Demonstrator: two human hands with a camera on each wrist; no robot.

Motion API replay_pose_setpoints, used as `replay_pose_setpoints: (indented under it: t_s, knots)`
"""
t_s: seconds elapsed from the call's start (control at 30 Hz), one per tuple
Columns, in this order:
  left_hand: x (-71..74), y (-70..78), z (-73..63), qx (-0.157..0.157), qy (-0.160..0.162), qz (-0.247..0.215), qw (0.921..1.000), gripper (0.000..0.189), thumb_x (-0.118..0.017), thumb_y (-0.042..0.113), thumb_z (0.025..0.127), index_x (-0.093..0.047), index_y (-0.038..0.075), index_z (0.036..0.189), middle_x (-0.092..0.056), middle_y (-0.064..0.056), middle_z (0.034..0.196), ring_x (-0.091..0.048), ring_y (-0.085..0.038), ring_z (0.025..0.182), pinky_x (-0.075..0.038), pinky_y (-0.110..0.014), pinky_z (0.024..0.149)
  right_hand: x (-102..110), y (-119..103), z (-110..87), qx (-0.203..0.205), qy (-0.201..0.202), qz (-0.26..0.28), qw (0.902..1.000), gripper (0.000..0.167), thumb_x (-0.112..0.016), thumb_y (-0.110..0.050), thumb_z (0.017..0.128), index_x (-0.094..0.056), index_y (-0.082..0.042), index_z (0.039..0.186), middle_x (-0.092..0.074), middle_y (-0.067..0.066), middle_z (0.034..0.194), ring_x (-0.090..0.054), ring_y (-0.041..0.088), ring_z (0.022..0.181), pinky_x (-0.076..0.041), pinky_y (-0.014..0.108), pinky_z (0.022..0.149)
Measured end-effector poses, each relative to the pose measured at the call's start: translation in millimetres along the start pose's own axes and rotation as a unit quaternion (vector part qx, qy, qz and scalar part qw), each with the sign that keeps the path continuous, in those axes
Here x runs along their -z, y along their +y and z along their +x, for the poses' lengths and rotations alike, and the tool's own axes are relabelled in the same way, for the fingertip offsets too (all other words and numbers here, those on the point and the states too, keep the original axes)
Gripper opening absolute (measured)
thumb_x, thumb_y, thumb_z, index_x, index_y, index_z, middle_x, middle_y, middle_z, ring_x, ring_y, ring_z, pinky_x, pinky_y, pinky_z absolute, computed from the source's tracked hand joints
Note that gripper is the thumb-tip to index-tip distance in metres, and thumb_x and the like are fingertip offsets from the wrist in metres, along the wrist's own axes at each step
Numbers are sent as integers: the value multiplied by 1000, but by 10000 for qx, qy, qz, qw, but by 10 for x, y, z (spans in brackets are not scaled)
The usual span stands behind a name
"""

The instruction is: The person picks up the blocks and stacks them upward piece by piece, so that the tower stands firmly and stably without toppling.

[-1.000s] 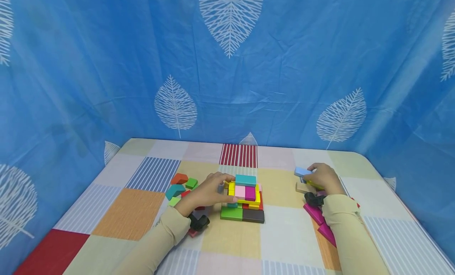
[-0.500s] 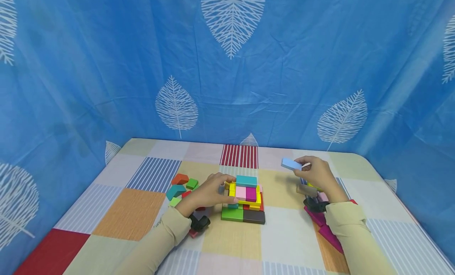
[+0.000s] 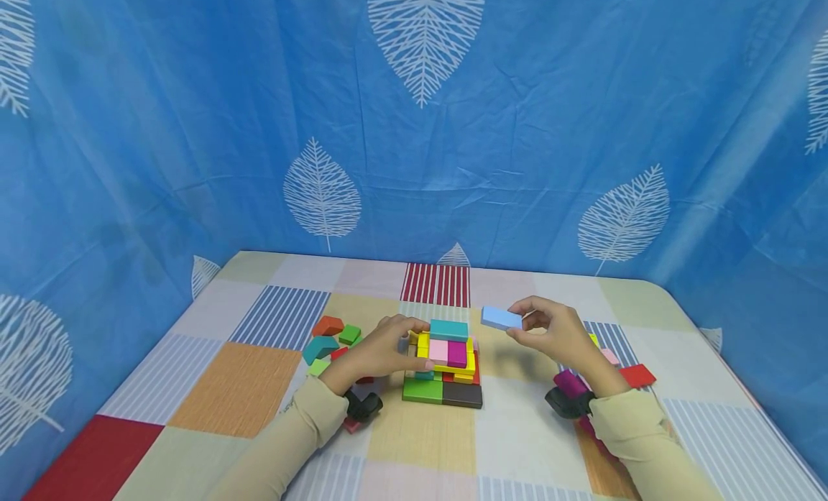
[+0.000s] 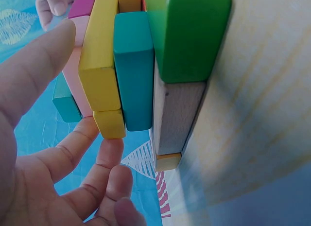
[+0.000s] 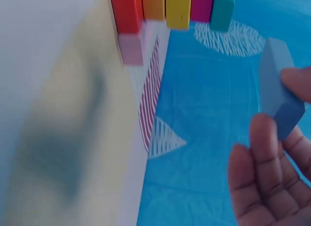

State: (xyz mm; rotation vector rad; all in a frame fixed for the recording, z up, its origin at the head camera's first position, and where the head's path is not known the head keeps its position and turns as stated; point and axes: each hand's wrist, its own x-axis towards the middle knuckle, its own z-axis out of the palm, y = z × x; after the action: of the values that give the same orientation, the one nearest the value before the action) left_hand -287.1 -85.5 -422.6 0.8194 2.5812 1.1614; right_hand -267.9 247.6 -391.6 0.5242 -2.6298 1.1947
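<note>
A stepped stack of coloured wooden blocks point(image 3: 443, 392) stands on the table, a teal block point(image 3: 449, 331) on its top. My left hand point(image 3: 380, 351) steadies the stack's left side, its thumb at the front and its fingertips at the back. In the left wrist view those fingertips point(image 4: 89, 125) meet the ends of a pink block point(image 4: 79, 82) and a small yellow block point(image 4: 109, 124). To the right of the stack, my right hand point(image 3: 550, 332) pinches a light blue rectangular block point(image 3: 501, 318) between thumb and fingers, raised over the cloth.
Loose blocks lie left of the stack, among them an orange block point(image 3: 327, 325), a teal block point(image 3: 320, 348) and a green block point(image 3: 349, 334). Near my right forearm are a red block point(image 3: 637, 375) and magenta blocks point(image 3: 569, 383). A blue curtain point(image 3: 504, 127) hangs behind the table.
My right hand has picked the light blue block up from the right-hand pile and carried it left towards the stack. My left hand has stayed at the stack.
</note>
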Motion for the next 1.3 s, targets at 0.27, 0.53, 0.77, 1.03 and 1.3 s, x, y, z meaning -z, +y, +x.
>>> replay_pose_setpoints:
  t_s: [0.27, 0.53, 0.77, 1.03, 1.3]
  knots:
    - [-2, -10, 7, -13, -14, 56, 10000, 67, -87, 30, 94, -60, 4, 150, -58, -16, 148, -51, -33, 129, -50, -59, 106, -148, -33, -80, 352, -353, 702, 9963, 28, -87, -2, 90, -74, 0, 115, -74, 7, 100, -68, 12, 83, -60, 28, 82]
    - [7, -5, 9, -37, 67, -49, 10000, 80, -87, 32, 93, -50, 7, 160, -60, -16, 145, -52, -35, 131, -51, -60, 104, -344, -167, -137, 313, -409, 591, 9969, 27, -88, -4, 89, -76, -2, 114, -76, 9, 110, -70, 13, 88, -62, 31, 88]
    - [1, 6, 1, -152, 133, -102, 9997, 73, -86, 28, 95, -53, 7, 157, -60, -17, 144, -51, -36, 131, -50, -62, 105, -516, -276, -194, 234, -271, 348, 9988, 27, -82, 4, 88, -78, -3, 113, -75, 8, 113, -76, 19, 92, -63, 43, 92]
    - [-10, 4, -1, -111, 161, -109, 9997, 74, -87, 32, 94, -55, 8, 156, -61, -16, 145, -52, -36, 131, -49, -63, 106, -666, -315, -212, 521, -98, 292, 9982, 25, -82, 4, 89, -78, 0, 114, -73, 8, 108, -78, 21, 90, -65, 39, 85]
    - [-20, 4, 14, -80, 205, -25, 9998, 71, -85, 33, 95, -56, 9, 155, -61, -15, 144, -52, -35, 130, -50, -62, 105, -699, -317, -196, 645, 11, 83, 9979, 27, -86, 5, 88, -80, -1, 113, -74, 6, 107, -77, 20, 90, -65, 39, 86]
